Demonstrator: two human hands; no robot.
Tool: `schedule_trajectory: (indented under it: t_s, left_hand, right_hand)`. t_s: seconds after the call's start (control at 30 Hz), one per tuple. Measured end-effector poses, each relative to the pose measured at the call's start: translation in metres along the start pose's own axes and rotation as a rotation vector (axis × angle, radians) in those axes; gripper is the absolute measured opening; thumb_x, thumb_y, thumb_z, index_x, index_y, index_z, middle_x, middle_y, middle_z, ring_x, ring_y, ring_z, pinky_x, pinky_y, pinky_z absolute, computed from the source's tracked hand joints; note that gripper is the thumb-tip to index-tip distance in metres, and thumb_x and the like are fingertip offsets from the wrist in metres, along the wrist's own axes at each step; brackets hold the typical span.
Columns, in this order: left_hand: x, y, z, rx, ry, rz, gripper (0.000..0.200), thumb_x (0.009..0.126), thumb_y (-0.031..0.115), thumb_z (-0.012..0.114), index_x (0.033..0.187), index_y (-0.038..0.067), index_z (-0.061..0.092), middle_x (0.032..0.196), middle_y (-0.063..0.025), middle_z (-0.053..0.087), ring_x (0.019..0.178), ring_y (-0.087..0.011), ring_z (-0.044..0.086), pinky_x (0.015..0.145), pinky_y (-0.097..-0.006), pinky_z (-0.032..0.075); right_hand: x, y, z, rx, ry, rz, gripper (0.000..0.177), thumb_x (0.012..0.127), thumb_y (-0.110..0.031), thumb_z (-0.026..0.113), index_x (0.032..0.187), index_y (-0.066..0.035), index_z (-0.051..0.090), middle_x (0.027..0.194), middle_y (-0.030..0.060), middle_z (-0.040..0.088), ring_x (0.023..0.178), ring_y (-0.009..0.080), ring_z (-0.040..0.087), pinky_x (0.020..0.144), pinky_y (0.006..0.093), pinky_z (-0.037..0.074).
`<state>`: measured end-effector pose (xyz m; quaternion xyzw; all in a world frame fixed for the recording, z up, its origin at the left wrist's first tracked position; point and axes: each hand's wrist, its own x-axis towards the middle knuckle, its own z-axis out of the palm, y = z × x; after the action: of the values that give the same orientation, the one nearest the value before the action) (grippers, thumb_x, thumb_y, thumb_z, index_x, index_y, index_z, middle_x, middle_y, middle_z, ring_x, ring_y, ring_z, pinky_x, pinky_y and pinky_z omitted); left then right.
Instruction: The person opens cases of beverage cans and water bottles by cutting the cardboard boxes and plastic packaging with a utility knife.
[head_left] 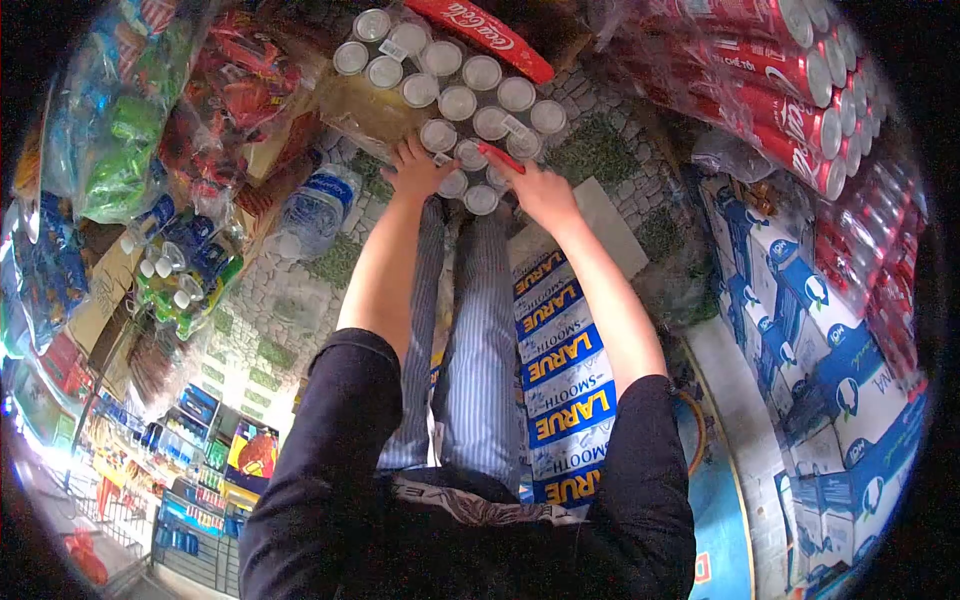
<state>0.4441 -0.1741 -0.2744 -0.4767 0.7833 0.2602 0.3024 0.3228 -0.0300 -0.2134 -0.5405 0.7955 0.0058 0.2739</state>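
Left hand point(415, 168) lay flat, fingers released, on the near edge of the shrink-wrapped can pack point(455, 85) on the floor, far centre. Right hand point(542, 188) grasped a slim red tool point(500, 157) against the pack's near right corner. Larue carton point(565, 390) stood nearer.

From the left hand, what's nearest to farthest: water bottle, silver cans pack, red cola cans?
1. Silver cans pack: touching the left hand.
2. Water bottle: just left.
3. Red cola cans: far right.
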Motion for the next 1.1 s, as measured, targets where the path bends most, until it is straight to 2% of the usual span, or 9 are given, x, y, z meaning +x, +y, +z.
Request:
schedule_trajectory:
  t_s: [0.13, 0.27, 0.33, 0.4, 0.53, 0.63, 0.73, 1.03, 1.1]
  left_hand:
    - [0.001, -0.001, -0.003, 0.059, 0.001, -0.008, 0.097, 0.050, 0.060, 0.052, 0.119, 0.007, 0.008, 0.122, -0.0132, 0.016, 0.114, -0.0300, 0.010, 0.082, -0.0566, 0.014]
    - [0.001, -0.001, -0.002, 0.069, -0.003, 0.015, 0.097, 0.050, 0.060, 0.052, 0.119, 0.008, 0.008, 0.122, -0.0142, 0.015, 0.114, -0.0298, 0.010, 0.083, -0.0565, 0.014]
    - [0.004, -0.003, 0.001, 0.101, 0.019, 0.037, 0.097, 0.050, 0.060, 0.052, 0.119, 0.008, 0.008, 0.122, -0.0144, 0.015, 0.114, -0.0297, 0.010, 0.083, -0.0563, 0.013]
    - [0.006, -0.002, 0.001, 0.066, -0.055, -0.031, 0.097, 0.051, 0.061, 0.051, 0.119, 0.008, 0.006, 0.122, -0.0141, 0.014, 0.114, -0.0302, 0.009, 0.083, -0.0559, 0.013]
    - [0.014, -0.009, 0.010, 0.083, -0.060, -0.027, 0.098, 0.051, 0.061, 0.051, 0.120, 0.009, 0.005, 0.122, -0.0143, 0.013, 0.114, -0.0310, 0.009, 0.084, -0.0553, 0.013]
    - [0.008, 0.002, -0.005, 0.135, -0.177, -0.069, 0.098, 0.051, 0.061, 0.051, 0.120, 0.009, 0.003, 0.123, -0.0144, 0.011, 0.114, -0.0318, 0.007, 0.084, -0.0554, 0.012]
    - [0.006, 0.003, -0.008, 0.132, -0.155, -0.049, 0.098, 0.051, 0.062, 0.050, 0.120, 0.009, 0.003, 0.123, -0.0148, 0.009, 0.114, -0.0323, 0.004, 0.084, -0.0556, 0.011]
    - [0.004, -0.007, 0.004, 0.148, -0.022, 0.010, 0.097, 0.052, 0.062, 0.049, 0.120, 0.010, 0.004, 0.122, -0.0147, 0.012, 0.113, -0.0341, 0.004, 0.083, -0.0573, 0.011]
    - [0.004, -0.004, -0.003, 0.118, -0.053, 0.035, 0.100, 0.051, 0.066, 0.046, 0.119, 0.007, 0.003, 0.121, -0.0190, 0.011, 0.112, -0.0364, 0.008, 0.081, -0.0583, 0.009]
  right_hand:
    - [0.006, 0.000, -0.001, -0.031, -0.016, 0.026, 0.060, 0.068, -0.006, 0.040, 0.117, -0.033, 0.018, 0.066, 0.0126, 0.046, 0.049, 0.0271, 0.052, 0.040, 0.0349, 0.043]
    - [0.012, -0.003, -0.005, -0.071, -0.033, 0.007, 0.060, 0.067, -0.005, 0.039, 0.118, -0.030, 0.018, 0.066, 0.0121, 0.045, 0.047, 0.0234, 0.052, 0.036, 0.0314, 0.043]
    - [0.014, -0.004, -0.003, -0.068, 0.039, -0.003, 0.061, 0.067, -0.004, 0.040, 0.118, -0.030, 0.018, 0.063, 0.0108, 0.044, 0.046, 0.0226, 0.051, 0.036, 0.0304, 0.043]
    - [0.012, -0.006, -0.006, -0.053, 0.021, 0.011, 0.061, 0.067, -0.005, 0.040, 0.118, -0.030, 0.018, 0.063, 0.0107, 0.044, 0.046, 0.0228, 0.051, 0.036, 0.0304, 0.043]
    - [0.011, -0.006, -0.006, -0.020, -0.018, 0.039, 0.059, 0.069, -0.005, 0.039, 0.117, -0.031, 0.019, 0.062, 0.0097, 0.044, 0.046, 0.0224, 0.051, 0.036, 0.0303, 0.042]
    - [0.017, -0.008, -0.011, 0.023, -0.034, 0.041, 0.056, 0.069, -0.006, 0.038, 0.116, -0.032, 0.022, 0.061, 0.0093, 0.045, 0.045, 0.0220, 0.051, 0.035, 0.0304, 0.042]
    - [0.028, -0.011, -0.011, -0.031, -0.008, 0.055, 0.056, 0.069, -0.006, 0.038, 0.116, -0.032, 0.023, 0.061, 0.0093, 0.045, 0.044, 0.0218, 0.051, 0.035, 0.0305, 0.042]
    - [0.028, -0.022, -0.028, -0.017, -0.123, 0.085, 0.056, 0.069, -0.005, 0.039, 0.117, -0.029, 0.022, 0.062, 0.0108, 0.046, 0.045, 0.0226, 0.052, 0.033, 0.0306, 0.041]
    - [0.032, -0.024, -0.027, -0.038, -0.130, 0.119, 0.057, 0.069, -0.005, 0.039, 0.117, -0.029, 0.021, 0.062, 0.0104, 0.046, 0.045, 0.0225, 0.052, 0.033, 0.0302, 0.041]
